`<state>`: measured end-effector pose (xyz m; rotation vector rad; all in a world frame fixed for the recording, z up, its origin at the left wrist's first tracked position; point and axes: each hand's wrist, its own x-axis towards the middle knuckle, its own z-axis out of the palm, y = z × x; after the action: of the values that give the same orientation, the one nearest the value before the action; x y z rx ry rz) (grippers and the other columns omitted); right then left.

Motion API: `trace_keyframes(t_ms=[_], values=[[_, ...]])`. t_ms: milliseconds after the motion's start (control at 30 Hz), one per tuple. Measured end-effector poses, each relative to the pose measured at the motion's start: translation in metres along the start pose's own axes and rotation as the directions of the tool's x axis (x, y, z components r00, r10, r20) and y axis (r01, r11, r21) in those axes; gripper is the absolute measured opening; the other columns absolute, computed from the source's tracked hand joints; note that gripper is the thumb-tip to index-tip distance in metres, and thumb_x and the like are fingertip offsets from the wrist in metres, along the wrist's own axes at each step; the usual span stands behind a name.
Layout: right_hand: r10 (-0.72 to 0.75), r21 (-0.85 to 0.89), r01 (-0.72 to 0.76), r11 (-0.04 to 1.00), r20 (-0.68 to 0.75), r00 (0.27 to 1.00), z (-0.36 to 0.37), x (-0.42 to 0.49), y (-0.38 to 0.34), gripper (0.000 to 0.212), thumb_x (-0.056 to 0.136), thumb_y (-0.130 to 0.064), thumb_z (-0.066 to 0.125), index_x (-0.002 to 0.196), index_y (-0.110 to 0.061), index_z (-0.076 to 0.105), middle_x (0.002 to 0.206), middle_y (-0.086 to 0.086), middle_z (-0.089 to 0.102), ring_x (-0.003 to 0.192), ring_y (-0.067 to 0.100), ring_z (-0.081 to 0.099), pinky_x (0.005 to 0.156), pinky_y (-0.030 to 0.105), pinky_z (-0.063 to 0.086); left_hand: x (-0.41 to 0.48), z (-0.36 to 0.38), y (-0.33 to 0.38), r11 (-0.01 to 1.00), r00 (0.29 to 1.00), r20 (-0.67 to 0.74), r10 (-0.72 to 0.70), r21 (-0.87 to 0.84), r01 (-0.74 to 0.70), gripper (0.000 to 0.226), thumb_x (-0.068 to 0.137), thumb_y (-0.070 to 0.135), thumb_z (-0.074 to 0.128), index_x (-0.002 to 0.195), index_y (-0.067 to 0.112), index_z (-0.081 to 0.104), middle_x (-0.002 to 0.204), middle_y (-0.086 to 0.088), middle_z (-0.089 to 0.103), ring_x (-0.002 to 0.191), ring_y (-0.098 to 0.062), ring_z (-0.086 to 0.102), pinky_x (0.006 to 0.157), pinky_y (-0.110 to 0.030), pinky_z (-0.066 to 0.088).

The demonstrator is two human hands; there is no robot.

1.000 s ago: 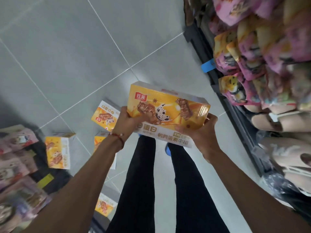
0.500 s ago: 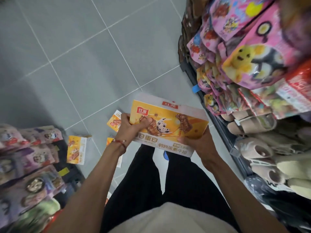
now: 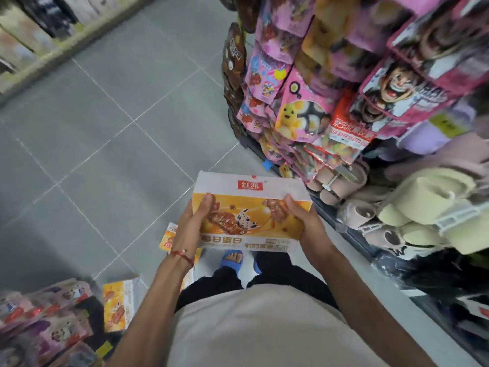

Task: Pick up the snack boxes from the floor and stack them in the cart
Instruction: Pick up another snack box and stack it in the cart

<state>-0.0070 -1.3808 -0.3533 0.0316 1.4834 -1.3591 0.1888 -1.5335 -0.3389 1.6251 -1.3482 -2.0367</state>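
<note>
Snack box [image 3: 248,221] held level, left hand [image 3: 191,225] and right hand [image 3: 304,223] each with grip curled round one end

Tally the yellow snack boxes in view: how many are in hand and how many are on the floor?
Held snack box, in the grip of left hand and right hand: 1
Floor boxes: 2, the box beside the left wrist and the lower-left box
Total: 3
A sliver behind the left forearm may be another box; I cannot tell.
</note>
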Motion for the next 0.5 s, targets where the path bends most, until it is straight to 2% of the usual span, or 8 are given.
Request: trace_keyframes(t_ms=[100, 167, 267, 333, 367, 433, 500], values=[[-0.026, 0.083, 0.033, 0.996, -0.079, 0.997, 0.004, -0.025, 0.01, 0.079, 0.086, -0.056, 0.076, 0.149, -0.017, 0.049, 0.13, 0.015, 0.073, 0.116, 0.037, 0.073, 0.101, 0.054, 0.057, -0.004, -0.002, 0.005, 1.0, 0.996, 0.084, 0.005, 0.024, -0.007, 0.074, 0.079, 0.077, 0.056, 0.13, 0.024, 0.064, 0.11, -0.002, 0.078, 0.097, -0.019, 0.076, 0.086, -0.037, 0.057], [-0.027, 0.107, 0.042, 0.993, -0.135, 0.991, 0.006, -0.042, 0.021, 0.083, 0.085, -0.062, 0.074, 0.149, -0.017, 0.05, 0.128, 0.015, 0.074, 0.115, 0.036, 0.073, 0.093, 0.047, 0.06, -0.007, -0.004, 0.003, 0.999, 0.991, 0.135, 0.011, 0.04, -0.016, 0.074, 0.078, 0.079, 0.058, 0.13, 0.026, 0.063, 0.11, -0.001, 0.078, 0.098, -0.019, 0.076, 0.088, -0.041, 0.057], [-0.046, 0.16, 0.086, 0.983, -0.237, 0.97, 0.007, -0.069, 0.037, 0.08, 0.084, -0.057, 0.075, 0.149, -0.017, 0.051, 0.125, 0.013, 0.076, 0.112, 0.033, 0.075, 0.085, 0.036, 0.061, -0.013, -0.003, -0.002, 0.996, 0.977, 0.213, -0.006, 0.088, -0.013, 0.07, 0.078, 0.077, 0.06, 0.127, 0.028, 0.062, 0.102, -0.001, 0.079, 0.094, -0.022, 0.077, 0.091, -0.045, 0.056], [-0.057, 0.202, 0.123, 0.972, -0.302, 0.952, 0.004, -0.088, 0.05, 0.078, 0.083, -0.053, 0.076, 0.147, -0.016, 0.052, 0.124, 0.013, 0.076, 0.112, 0.034, 0.075, 0.086, 0.037, 0.061, -0.018, 0.002, -0.002, 0.993, 0.965, 0.261, -0.026, 0.121, -0.006, 0.071, 0.074, 0.077, 0.064, 0.126, 0.028, 0.061, 0.094, 0.0, 0.079, 0.09, -0.023, 0.077, 0.093, -0.047, 0.055], [-0.061, 0.229, 0.144, 0.963, -0.336, 0.94, 0.002, -0.097, 0.057, 0.077, 0.083, -0.051, 0.077, 0.147, -0.015, 0.053, 0.124, 0.013, 0.076, 0.112, 0.034, 0.075, 0.088, 0.04, 0.061, -0.021, 0.006, -0.002, 0.991, 0.954, 0.297, -0.044, 0.13, 0.005, 0.072, 0.074, 0.076, 0.067, 0.128, 0.028, 0.061, 0.099, -0.001, 0.079, 0.093, -0.025, 0.077, 0.094, -0.047, 0.055], [-0.053, 0.3, 0.187, 0.935, -0.405, 0.913, -0.006, -0.118, 0.074, 0.077, 0.081, -0.048, 0.078, 0.146, -0.014, 0.053, 0.124, 0.014, 0.076, 0.112, 0.035, 0.074, 0.097, 0.047, 0.059, -0.031, 0.019, -0.002, 0.986, 0.924, 0.376, -0.071, 0.165, 0.009, 0.072, 0.075, 0.069, 0.069, 0.131, 0.026, 0.06, 0.11, -0.004, 0.078, 0.097, -0.022, 0.077, 0.085, -0.039, 0.057], [-0.03, 0.356, 0.222, 0.908, -0.472, 0.881, -0.013, -0.138, 0.087, 0.078, 0.079, -0.046, 0.078, 0.144, -0.012, 0.055, 0.122, 0.014, 0.077, 0.11, 0.035, 0.075, 0.096, 0.046, 0.059, -0.042, 0.034, -0.005, 0.975, 0.897, 0.437, -0.06, 0.22, -0.042, 0.066, 0.076, 0.063, 0.066, 0.13, 0.026, 0.059, 0.113, -0.001, 0.077, 0.093, -0.013, 0.076, 0.072, -0.027, 0.057]])
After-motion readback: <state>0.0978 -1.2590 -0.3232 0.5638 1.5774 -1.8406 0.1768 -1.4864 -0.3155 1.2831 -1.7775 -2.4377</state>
